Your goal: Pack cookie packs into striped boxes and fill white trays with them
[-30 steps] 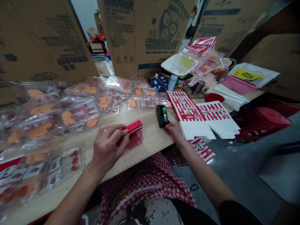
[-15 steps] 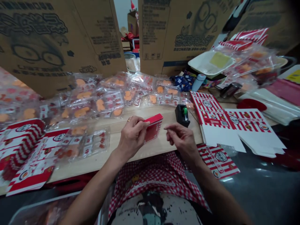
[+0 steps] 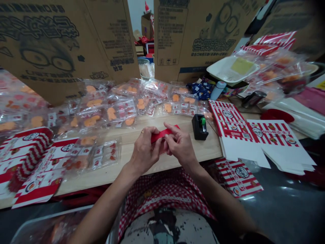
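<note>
A small red cardboard box [image 3: 159, 135] is held just above the table in front of me, its top edge turned up. My left hand [image 3: 145, 149] is closed around the left end, with a ring on one finger. My right hand [image 3: 180, 145] grips the right part, its fingers bent and pressed against the top edge; both hands cover much of the box. Whether a bit of tape lies under those fingers I cannot make out. To the right of that hand stands a black tape dispenser [image 3: 199, 128] with a green core.
Clear packs of orange and red pieces [image 3: 111, 113] line the table's back. Folded striped cartons [image 3: 33, 169] lie left; flat striped carton sheets [image 3: 243, 149] overhang the right edge. Large brown cardboard panels [image 3: 198, 40] stand behind. A white basket [image 3: 220, 69] and a bottle [image 3: 217, 90] sit back right.
My right hand has moved left from beside the box onto its top edge. The box has tilted and come closer between both hands. The camera view has shifted slightly.
</note>
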`<act>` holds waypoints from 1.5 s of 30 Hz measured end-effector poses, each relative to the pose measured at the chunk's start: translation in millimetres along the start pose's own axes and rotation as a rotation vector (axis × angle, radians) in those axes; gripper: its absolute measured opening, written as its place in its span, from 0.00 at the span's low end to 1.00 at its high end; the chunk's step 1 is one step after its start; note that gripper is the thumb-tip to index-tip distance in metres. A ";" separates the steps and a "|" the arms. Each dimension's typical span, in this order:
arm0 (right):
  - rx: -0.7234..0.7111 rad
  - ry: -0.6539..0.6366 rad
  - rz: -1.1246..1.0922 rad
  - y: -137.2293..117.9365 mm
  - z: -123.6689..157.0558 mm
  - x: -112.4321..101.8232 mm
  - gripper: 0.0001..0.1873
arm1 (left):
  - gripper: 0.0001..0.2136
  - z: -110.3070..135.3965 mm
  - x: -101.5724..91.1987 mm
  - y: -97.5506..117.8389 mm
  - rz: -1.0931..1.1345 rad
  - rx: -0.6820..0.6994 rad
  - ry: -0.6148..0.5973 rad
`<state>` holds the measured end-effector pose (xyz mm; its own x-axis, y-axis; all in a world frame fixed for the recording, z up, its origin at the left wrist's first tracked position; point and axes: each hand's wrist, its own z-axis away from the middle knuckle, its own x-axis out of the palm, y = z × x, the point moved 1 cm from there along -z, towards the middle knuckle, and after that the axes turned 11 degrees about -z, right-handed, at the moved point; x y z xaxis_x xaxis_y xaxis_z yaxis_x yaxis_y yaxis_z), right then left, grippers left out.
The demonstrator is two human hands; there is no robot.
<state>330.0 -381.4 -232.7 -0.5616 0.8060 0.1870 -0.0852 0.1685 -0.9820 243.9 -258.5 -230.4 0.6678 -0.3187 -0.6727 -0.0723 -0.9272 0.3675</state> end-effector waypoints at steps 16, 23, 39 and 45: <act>-0.056 -0.068 0.025 21.9 7.3 -7.6 0.45 | 0.05 -42.6 -6.6 -0.2 -0.251 0.166 -0.341; -0.073 0.117 0.057 31.9 13.2 -81.8 0.26 | 0.19 17.8 -35.0 -36.2 -0.217 0.362 -0.322; -0.450 -0.652 1.293 140.7 -100.1 21.5 0.30 | 0.35 76.5 65.0 -93.6 -0.563 -0.318 -0.729; -0.711 -0.605 1.170 173.5 -84.7 1.3 0.29 | 0.43 83.5 35.5 -84.7 -0.280 -0.374 -0.804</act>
<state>384.2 -303.0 -400.6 -0.2893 0.3560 -0.8886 0.9494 -0.0117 -0.3138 211.9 -207.7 -339.0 -0.0999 -0.2629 -0.9596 0.3506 -0.9119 0.2133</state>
